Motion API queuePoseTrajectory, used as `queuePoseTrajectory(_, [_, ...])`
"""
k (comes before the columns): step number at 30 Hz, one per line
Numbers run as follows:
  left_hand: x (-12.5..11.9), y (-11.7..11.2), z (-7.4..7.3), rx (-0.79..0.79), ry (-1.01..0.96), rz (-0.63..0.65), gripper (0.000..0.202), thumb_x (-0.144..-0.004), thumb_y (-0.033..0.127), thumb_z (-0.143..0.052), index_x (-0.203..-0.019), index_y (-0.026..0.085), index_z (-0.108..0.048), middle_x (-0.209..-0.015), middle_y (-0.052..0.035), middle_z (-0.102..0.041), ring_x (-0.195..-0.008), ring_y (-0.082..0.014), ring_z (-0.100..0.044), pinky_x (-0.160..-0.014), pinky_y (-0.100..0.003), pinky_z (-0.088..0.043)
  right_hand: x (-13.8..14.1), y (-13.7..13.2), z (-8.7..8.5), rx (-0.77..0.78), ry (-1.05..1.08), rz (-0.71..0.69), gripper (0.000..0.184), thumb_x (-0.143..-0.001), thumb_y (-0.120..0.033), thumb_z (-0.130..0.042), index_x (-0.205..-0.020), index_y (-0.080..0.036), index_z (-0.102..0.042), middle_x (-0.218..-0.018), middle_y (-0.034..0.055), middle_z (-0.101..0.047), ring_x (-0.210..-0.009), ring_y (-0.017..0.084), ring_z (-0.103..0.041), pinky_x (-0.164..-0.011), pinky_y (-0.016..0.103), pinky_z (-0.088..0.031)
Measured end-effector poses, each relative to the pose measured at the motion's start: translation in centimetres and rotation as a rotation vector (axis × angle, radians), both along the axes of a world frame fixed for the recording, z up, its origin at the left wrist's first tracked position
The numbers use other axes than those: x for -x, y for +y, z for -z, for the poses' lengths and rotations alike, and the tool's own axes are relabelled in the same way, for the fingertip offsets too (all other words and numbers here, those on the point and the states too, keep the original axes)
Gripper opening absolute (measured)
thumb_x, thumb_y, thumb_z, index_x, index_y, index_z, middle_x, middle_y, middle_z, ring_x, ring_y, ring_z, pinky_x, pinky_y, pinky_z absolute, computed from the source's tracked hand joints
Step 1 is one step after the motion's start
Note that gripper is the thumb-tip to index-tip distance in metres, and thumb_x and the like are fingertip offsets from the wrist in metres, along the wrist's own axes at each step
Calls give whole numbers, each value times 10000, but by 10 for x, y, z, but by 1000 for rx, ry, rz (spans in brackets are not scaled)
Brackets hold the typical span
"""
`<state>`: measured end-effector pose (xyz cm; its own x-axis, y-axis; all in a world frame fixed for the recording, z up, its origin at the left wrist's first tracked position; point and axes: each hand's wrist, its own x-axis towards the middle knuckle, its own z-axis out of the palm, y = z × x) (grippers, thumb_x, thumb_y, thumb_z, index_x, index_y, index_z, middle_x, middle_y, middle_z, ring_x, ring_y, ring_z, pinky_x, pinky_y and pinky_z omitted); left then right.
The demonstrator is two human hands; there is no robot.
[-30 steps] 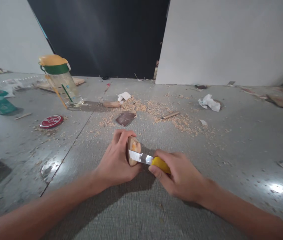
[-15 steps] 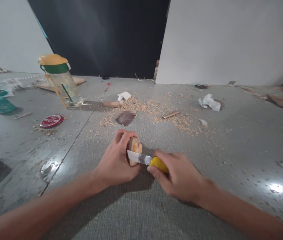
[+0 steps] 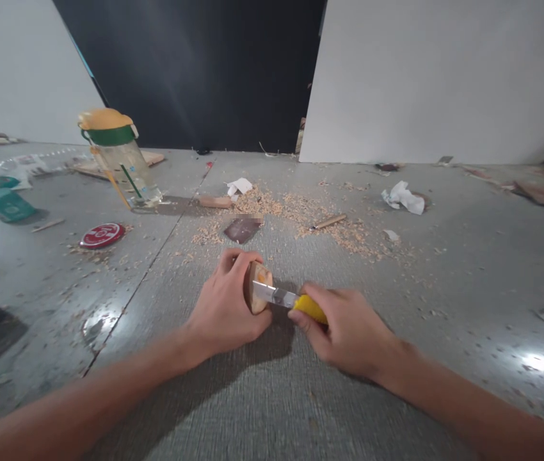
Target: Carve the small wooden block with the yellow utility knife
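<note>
A small pale block of wood (image 3: 262, 301) with an orange-brown patch is gripped by my left hand (image 3: 228, 301), fingers wrapped over its far side and thumb at the near side. My right hand (image 3: 344, 330) is closed around the yellow handle of a utility knife (image 3: 311, 309). Its wide metal blade points left and lies across the face of the wood; whether the edge bites in I cannot tell. Beyond the hands is a dark brown flat piece (image 3: 242, 229) on the grey floor (image 3: 272, 410), among pale wood shavings (image 3: 296, 208).
At the back left stands a clear bottle (image 3: 128, 163) with a yellow and green lid. Near it are a teal container (image 3: 6, 203) and a red round lid (image 3: 102, 235). A wood-handled tool (image 3: 328, 222), a wooden piece (image 3: 215, 202) and crumpled tissue (image 3: 404, 197) lie farther off.
The knife and my right hand have shifted slightly right, so the blade tip now sits farther right on the wood. My left hand keeps its hold in nearly the same place.
</note>
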<state>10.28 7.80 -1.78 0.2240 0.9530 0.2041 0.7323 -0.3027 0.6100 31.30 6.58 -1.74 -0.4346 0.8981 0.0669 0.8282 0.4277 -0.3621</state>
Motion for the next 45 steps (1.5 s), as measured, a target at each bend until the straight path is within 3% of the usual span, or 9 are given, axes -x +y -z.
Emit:
queuePoseTrajectory(4, [4,-3,0,-36,-16,-5,541,-620,205,-607,-1122,262,-413,-1105,-44,-476,-841,-185,-555,-725,-365,-492,-32,26,5,-115,21,153,300,-950,-463,-398,-766,-228,-427,-555,-27,-491,-482,144,-437,-524,282,-255])
queuePoseTrajectory(7, [6,-3,1,-1,6,5,550,-626,212,-611,-1133,267,-408,-1140,-49,-477,-817,-177,-554,-712,-365,-489,-48,38,6,-147,41,165,324,-957,-470,-391,-745,-227,-423,-569,-19,-491,-506,149,-457,-539,289,-281])
queuePoseTrajectory(13, [4,-2,2,-12,9,16,558,-638,217,-617,-1162,267,-431,-1177,-63,-491,-890,-205,-573,-773,-404,-498,-17,11,-2,4,39,-71,262,-928,-435,-451,-786,-215,-442,-616,-16,-533,-524,132,-454,-529,276,-252])
queuePoseTrajectory(16, [4,-2,2,-19,-11,51,558,-634,210,-620,-1162,254,-445,-1175,-75,-499,-910,-213,-581,-776,-404,-507,-1,-3,-5,1,1,-129,238,-931,-421,-439,-849,-201,-480,-689,12,-595,-574,148,-482,-556,287,-254])
queuePoseTrajectory(45, [4,-1,-2,-8,51,57,517,-620,217,-608,-1112,245,-451,-1170,-74,-498,-943,-242,-576,-771,-415,-494,1,-1,-3,-32,-94,-74,222,-925,-390,-452,-818,-198,-490,-656,14,-606,-555,150,-495,-531,284,-205])
